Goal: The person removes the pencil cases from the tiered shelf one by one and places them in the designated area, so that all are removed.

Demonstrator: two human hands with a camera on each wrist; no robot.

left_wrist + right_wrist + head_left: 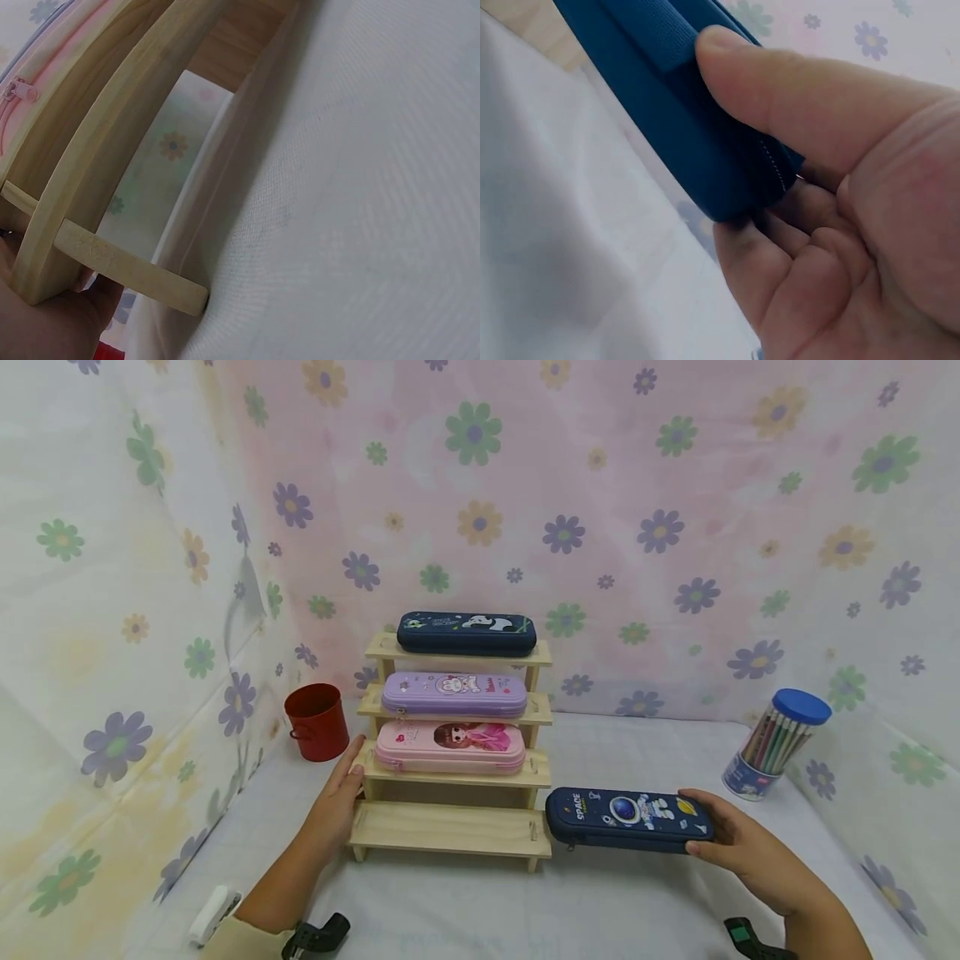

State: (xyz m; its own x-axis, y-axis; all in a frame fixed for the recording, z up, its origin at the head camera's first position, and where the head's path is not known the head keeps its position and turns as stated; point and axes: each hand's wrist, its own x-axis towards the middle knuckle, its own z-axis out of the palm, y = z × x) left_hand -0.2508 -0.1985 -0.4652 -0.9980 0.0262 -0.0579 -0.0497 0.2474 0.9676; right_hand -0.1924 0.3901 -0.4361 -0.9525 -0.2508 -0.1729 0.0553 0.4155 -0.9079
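A stepped wooden rack (450, 828) stands on the cloth, its lowest step bare. My left hand (337, 797) holds the rack's left side by the end of a step, and some of its fingers are hidden behind the wood. My right hand (731, 839) grips the right end of a dark blue pencil case (630, 820) with a space print, thumb on the near side. That case's left end lies close beside the lowest step. Higher up sit a pink pencil case (450, 747), a purple pencil case (454, 694) and a navy panda pencil case (467, 634).
A red metal bucket (317, 722) stands left of the rack. At the far right is a clear tub of pencils (777, 743) with a blue lid. A small white object (214, 914) lies by the left forearm. Floral cloth walls (480, 485) surround the table.
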